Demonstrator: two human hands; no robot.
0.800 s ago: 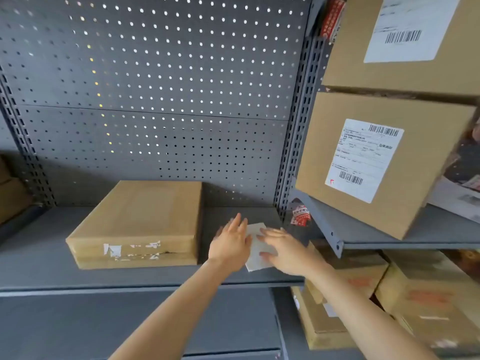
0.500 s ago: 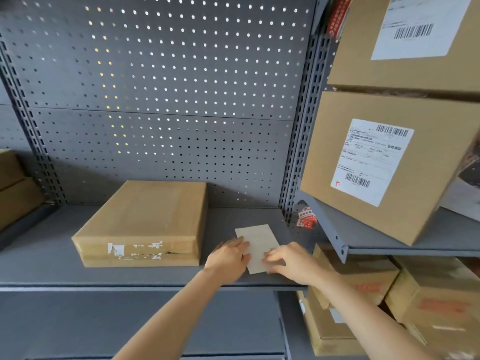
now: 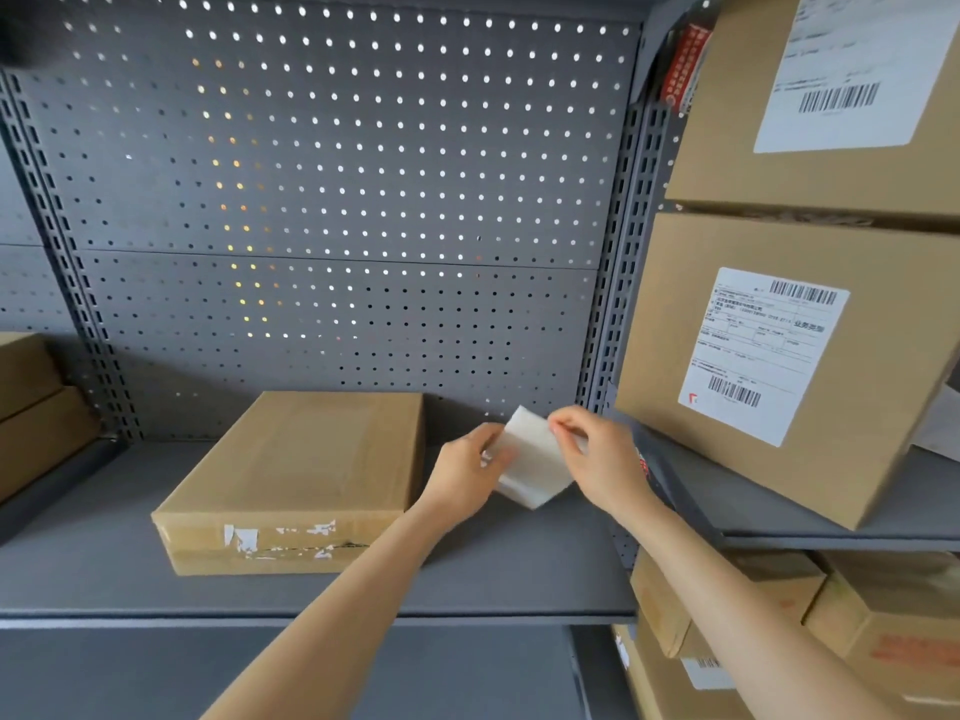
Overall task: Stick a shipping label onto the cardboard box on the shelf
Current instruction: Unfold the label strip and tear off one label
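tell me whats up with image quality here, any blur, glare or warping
Head view: wide-angle warping bows the shelf uprights; bright light shines through the pegboard holes; the white label between the left hand and right hand looks soft and slightly washed out; the upper box label print is smeared.

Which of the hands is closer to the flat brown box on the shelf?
The left hand. It sits just off the right edge of the flat brown box, holding the white label. The right hand pinches the label's far side, farther from the box.
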